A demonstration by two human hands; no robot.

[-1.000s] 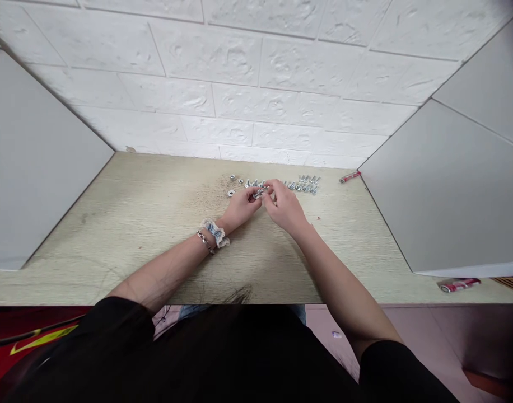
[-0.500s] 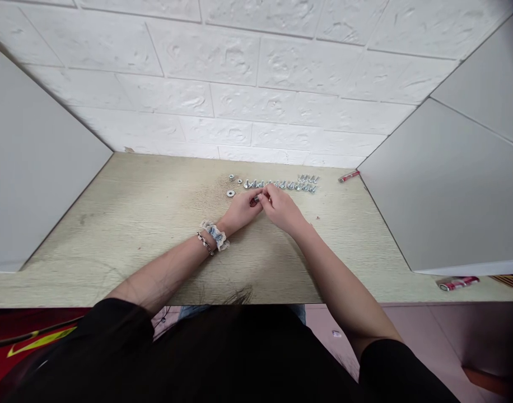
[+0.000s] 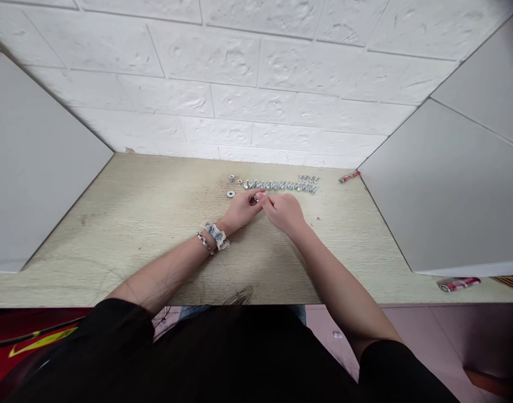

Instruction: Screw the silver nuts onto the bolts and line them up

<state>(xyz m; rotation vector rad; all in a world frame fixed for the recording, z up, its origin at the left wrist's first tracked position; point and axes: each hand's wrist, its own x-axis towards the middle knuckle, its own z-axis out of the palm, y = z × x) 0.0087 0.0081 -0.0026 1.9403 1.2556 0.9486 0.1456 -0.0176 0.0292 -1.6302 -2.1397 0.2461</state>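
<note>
My left hand [image 3: 241, 209] is closed around a small metal bolt [image 3: 255, 198], mostly hidden by the fingers. My right hand [image 3: 285, 211] meets it from the right, its thumb and curled forefinger pinched on the end of the same piece. Just beyond the hands runs a row of several silver bolts [image 3: 276, 185] with washers on them, standing on their heads. A loose flat washer [image 3: 231, 194] lies left of my left hand. Behind it are a small nut [image 3: 240, 182] and a larger metal piece [image 3: 232, 178].
More bare bolts [image 3: 309, 179] lie behind the row's right end. A red battery [image 3: 349, 177] rests by the right panel [image 3: 458, 184], another wrapped red battery [image 3: 458, 284] near the front edge. A white brick wall [image 3: 256, 106] closes the back of the wooden table [image 3: 155, 224].
My right hand has turned and its fingers have curled in, baring more of the bolt row behind. My left hand has stayed in place.
</note>
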